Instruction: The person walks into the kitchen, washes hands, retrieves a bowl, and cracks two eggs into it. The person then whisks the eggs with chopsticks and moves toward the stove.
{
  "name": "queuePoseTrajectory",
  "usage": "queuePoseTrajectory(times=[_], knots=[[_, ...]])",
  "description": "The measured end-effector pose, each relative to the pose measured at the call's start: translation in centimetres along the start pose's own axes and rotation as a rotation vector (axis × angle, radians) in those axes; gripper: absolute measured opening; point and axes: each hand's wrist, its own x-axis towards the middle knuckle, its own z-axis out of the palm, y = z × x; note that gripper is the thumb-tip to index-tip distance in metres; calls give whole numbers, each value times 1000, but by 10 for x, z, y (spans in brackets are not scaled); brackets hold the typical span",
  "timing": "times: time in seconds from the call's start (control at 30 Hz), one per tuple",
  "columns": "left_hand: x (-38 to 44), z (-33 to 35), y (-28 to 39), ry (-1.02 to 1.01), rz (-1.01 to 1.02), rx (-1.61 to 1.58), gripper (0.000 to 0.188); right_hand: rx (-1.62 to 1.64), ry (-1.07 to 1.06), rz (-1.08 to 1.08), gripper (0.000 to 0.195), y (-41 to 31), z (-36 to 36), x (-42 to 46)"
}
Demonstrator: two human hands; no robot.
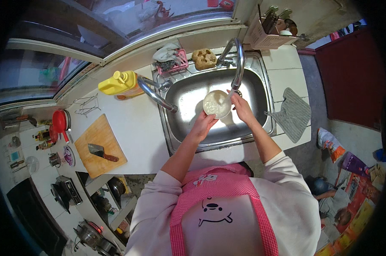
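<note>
My left hand [204, 125] grips the near rim of a light-coloured bowl [207, 110], thumb on the edge. The bowl is held over the stainless steel sink [186, 129], with bubbly, cloudy water [216, 103] inside. A stream runs into it from the curved chrome faucet [240, 64] on the right. Close beside the bowl's right side is my right hand [242, 110], its fingers near the stream and the spout's tip. Whether those fingers touch the bowl cannot be made out. A second chrome spout [154, 97] reaches over the sink's left edge.
Left of the sink stand a yellow jug [124, 84] and a cutting board [98, 137] bearing a cleaver [100, 151]. A sponge-like brown block [204, 59] and pink basket [181, 62] sit behind it. A grey cloth [292, 116] lies right. A person [333, 200] is at lower right.
</note>
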Motion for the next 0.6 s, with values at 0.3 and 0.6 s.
queuePoseTrajectory(times=[0.3, 0.6], knots=[[-10, -13, -5, 438, 128, 868, 39, -831, 104, -467, 65, -42, -47, 99], [-26, -70, -9, 388, 624, 1732, 48, -349, -70, -219, 38, 25, -60, 199]])
